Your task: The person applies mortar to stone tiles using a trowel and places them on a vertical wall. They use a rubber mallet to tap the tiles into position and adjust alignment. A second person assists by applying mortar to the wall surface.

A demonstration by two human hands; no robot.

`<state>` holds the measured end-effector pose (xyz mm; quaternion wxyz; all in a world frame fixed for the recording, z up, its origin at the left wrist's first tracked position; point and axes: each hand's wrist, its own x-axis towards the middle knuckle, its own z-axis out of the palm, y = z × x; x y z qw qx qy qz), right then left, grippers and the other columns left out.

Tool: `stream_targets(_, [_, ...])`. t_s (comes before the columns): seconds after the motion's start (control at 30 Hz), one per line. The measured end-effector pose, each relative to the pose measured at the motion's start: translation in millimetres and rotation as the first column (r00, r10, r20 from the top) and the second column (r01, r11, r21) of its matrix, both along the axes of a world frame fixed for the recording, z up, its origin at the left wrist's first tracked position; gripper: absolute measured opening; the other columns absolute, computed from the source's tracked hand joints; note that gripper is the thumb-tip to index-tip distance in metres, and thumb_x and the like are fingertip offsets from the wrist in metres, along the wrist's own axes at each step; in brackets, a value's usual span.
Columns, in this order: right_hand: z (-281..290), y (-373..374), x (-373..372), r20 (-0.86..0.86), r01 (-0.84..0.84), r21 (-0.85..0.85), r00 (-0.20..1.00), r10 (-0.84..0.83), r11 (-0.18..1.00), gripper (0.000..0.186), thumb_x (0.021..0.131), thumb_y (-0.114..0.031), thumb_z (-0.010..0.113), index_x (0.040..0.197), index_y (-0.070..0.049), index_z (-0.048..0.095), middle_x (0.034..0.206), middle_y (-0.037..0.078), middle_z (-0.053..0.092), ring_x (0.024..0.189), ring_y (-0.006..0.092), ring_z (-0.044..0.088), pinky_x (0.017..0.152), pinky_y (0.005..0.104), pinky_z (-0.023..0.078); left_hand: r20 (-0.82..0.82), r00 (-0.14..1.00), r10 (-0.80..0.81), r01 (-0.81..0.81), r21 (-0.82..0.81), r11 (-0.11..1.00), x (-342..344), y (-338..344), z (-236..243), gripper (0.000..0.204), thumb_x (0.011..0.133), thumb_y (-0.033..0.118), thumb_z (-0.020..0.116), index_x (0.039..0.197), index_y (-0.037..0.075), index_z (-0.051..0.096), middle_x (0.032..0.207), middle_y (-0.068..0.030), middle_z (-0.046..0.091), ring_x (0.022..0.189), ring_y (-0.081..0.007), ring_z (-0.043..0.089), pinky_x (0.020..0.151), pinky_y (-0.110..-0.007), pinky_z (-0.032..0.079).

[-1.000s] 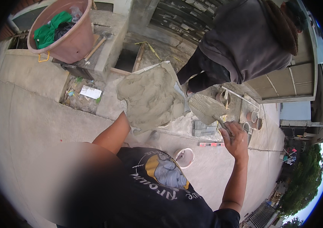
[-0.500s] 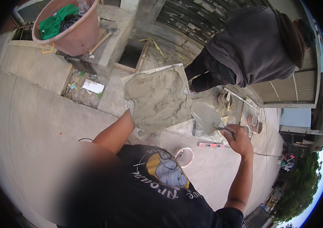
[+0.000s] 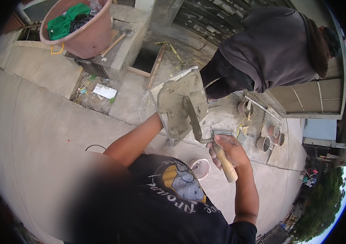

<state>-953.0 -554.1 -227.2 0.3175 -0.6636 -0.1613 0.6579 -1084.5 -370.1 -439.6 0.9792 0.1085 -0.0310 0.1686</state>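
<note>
My left forearm (image 3: 134,140) reaches up behind a mortar board (image 3: 153,99), which hangs tilted over the ground and hides the hand beneath it. Wet grey mortar (image 3: 169,95) is spread over the board's face. In my closed right hand (image 3: 230,151) is a trowel (image 3: 224,163), gripped by its wooden handle. Seen edge-on, the trowel's grey blade lies against the mortar near the board's right side.
Another person (image 3: 274,49) in dark clothes bends close beyond the board. A white bucket (image 3: 200,168) stands near my body. Several pots (image 3: 264,143) are at right; a large pink tub (image 3: 77,38) and an open floor pit (image 3: 145,59) are at far left.
My right hand has brought the trowel leftward and turned its blade edge-on into the mortar. The mortar board has tilted more steeply, and my left forearm has shifted right with it.
</note>
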Motion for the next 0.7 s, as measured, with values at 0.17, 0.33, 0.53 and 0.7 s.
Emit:
stream_targets(0.17, [12, 7, -12, 0.045, -0.187, 0.076, 0.982, 0.184, 0.979, 0.04, 0.105, -0.035, 0.057, 0.098, 0.004, 0.065, 0.069, 0.008, 0.063, 0.048, 0.0162, 0.057, 0.044, 0.028, 0.045, -0.004, 1.0, 0.002, -0.002, -0.012, 1.0, 3, 6, 3, 0.06, 0.107, 0.047, 0.035, 0.154, 0.01, 0.035, 0.154, -0.0132, 0.041, 0.14, -0.0278, 0.042, 0.116, -0.045, 0.036])
stream_targets(0.33, [24, 24, -21, 0.444, -0.422, 0.127, 0.833, 0.329, 0.898, 0.036, 0.104, -0.032, 0.058, 0.096, 0.002, 0.066, 0.069, 0.008, 0.063, 0.051, 0.0148, 0.059, 0.052, 0.0291, 0.046, 0.012, 1.0, -0.011, 0.011, -0.026, 1.0, 8, 1, 5, 0.06, 0.107, 0.047, 0.035, 0.155, 0.011, 0.035, 0.155, -0.0133, 0.041, 0.14, -0.0279, 0.042, 0.117, -0.045, 0.035])
stream_targets(0.53, [30, 39, -40, 0.592, -0.595, 0.127, 0.687, 0.42, 0.794, 0.03, 0.103, -0.028, 0.06, 0.095, 0.0, 0.067, 0.069, 0.011, 0.061, 0.06, 0.02, 0.063, 0.06, 0.0352, 0.049, 0.01, 1.0, -0.015, 0.016, -0.045, 0.999, 7, -6, -1, 0.06, 0.107, 0.047, 0.035, 0.155, 0.011, 0.034, 0.155, -0.0133, 0.041, 0.141, -0.0281, 0.041, 0.117, -0.045, 0.035])
stream_targets(0.7, [33, 23, -36, 0.803, -0.563, 0.052, 0.515, 0.301, 0.825, 0.028, 0.101, -0.026, 0.063, 0.099, 0.002, 0.066, 0.077, 0.021, 0.065, 0.072, 0.0411, 0.065, 0.067, 0.0419, 0.05, 0.006, 1.0, 0.003, -0.003, -0.036, 0.999, 8, 3, -3, 0.06, 0.107, 0.047, 0.035, 0.155, 0.011, 0.034, 0.155, -0.0133, 0.04, 0.141, -0.0283, 0.041, 0.117, -0.045, 0.034])
